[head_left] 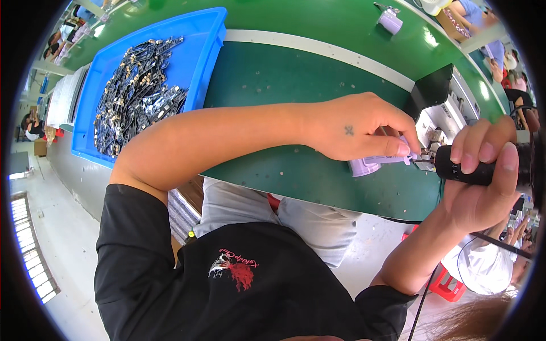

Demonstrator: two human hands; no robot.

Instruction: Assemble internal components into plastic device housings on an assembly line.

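Observation:
My left hand is closed around a lilac plastic part, fingers and thumb pressed on its upper side near the table's right end. A black electric screwdriver lies almost level in my right hand, with fingers and thumb wrapped round its body. Its thin bit points left and meets the end of the lilac part; whether it sits in a screw cannot be made out. My left hand covers much of the part.
A blue bin of dark small parts stands at left on the green table. Just beyond my right hand is a white machine with a dark cover. Another lilac part lies at the far side. People sit at both sides.

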